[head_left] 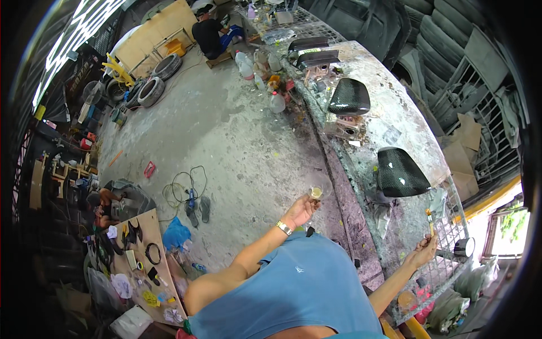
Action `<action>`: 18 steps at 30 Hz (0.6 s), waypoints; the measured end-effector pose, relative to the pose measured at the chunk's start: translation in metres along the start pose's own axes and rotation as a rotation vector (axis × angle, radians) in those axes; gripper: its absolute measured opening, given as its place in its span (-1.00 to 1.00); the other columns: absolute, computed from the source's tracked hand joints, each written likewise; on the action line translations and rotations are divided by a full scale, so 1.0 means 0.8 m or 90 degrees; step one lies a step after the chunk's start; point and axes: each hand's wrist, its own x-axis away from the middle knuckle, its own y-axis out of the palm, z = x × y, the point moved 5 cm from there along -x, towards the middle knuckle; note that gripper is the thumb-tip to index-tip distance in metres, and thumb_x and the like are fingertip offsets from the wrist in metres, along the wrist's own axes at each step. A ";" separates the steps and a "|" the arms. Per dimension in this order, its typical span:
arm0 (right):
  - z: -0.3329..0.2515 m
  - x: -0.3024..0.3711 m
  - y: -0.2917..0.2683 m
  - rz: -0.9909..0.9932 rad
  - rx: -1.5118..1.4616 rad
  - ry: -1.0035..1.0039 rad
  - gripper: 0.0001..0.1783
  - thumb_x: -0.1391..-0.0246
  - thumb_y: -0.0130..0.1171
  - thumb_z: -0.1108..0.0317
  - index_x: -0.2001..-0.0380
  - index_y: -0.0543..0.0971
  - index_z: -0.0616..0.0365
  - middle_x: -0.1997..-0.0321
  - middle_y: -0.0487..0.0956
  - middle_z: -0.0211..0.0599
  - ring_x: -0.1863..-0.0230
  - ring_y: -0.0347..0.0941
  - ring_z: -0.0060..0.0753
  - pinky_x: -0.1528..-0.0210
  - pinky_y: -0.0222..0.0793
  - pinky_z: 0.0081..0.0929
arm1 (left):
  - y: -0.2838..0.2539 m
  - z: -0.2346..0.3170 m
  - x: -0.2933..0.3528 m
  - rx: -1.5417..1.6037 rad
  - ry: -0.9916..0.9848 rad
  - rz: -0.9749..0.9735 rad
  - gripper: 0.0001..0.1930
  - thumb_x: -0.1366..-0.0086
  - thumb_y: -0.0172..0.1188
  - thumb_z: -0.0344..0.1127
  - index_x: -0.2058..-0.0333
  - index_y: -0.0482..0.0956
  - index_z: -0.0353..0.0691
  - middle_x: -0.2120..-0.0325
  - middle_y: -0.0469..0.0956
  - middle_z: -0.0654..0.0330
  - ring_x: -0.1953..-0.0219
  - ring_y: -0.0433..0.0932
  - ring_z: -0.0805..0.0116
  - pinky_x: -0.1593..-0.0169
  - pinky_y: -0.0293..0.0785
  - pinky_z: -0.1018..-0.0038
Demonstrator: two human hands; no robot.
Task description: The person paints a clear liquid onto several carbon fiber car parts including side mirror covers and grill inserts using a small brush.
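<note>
Head view, read from the left rim across to the right:

- At the far left edge a cluttered board [144, 265] lay low in the frame, strewn with black rings, rags and small tools, and a person [104, 203] crouched just above it.
- Tyres [151, 90] lay near the upper left, beside a yellow stand [117, 69].
- The concrete floor [226, 130] spread wide and mostly bare through the middle, the largest open room in the scene; only a coiled cable [183, 189] and a pair of sandals [199, 209] lay on it, well apart from the hands.
- Another person [210, 35] sat at the top, by the far end of the floor.
- The left hand [301, 210] was raised over the floor's right margin, near the bench edge, with a watch [284, 227] on the wrist. Its fingers pinched a small cup [316, 193] from below; the cup stood upright, clear of everything around it.
- Plastic bottles [265, 85] stood on the floor in a row along the bench's near edge.
- The long stained workbench [395, 113] curved down the right side, carrying black carbon-weave mirror shells [349, 96], the nearest one [401, 172] just above the right hand.
- The right hand [424, 250] hovered over the wire mesh [446, 254] at the bench's near end, fingers pressed together on a thin brush [431, 221] held upright.
- A window [508, 226] glowed at the right rim.
</note>
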 end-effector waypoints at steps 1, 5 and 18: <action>0.002 -0.005 -0.006 -0.002 -0.001 0.002 -0.66 -0.21 0.02 0.19 0.07 0.49 0.19 0.48 0.38 -0.55 0.64 0.09 -0.83 0.65 -0.06 -0.78 | 0.002 -0.013 0.001 -0.001 0.003 0.001 -0.73 -0.30 0.08 -0.24 0.14 0.43 -0.30 0.25 0.51 0.15 0.20 0.52 0.31 0.03 0.50 0.46; 0.015 -0.022 -0.030 -0.002 -0.013 0.040 -0.68 -0.20 0.03 0.20 0.08 0.48 0.16 0.49 0.39 -0.54 0.64 0.10 -0.82 0.66 -0.05 -0.77 | 0.014 -0.057 0.006 -0.036 0.060 0.038 -0.65 -0.28 0.10 -0.21 0.06 0.37 -0.30 0.16 0.48 0.12 0.18 0.50 0.29 0.06 0.48 0.44; 0.039 -0.058 -0.045 -0.092 -0.062 0.120 -0.70 -0.21 0.02 0.21 0.10 0.47 0.15 0.51 0.38 -0.54 0.63 0.14 -0.82 0.67 0.01 -0.77 | 0.006 -0.129 0.040 -0.031 0.130 0.089 -0.64 -0.26 0.14 -0.21 0.05 0.38 -0.30 0.16 0.48 0.11 0.19 0.50 0.28 0.03 0.48 0.45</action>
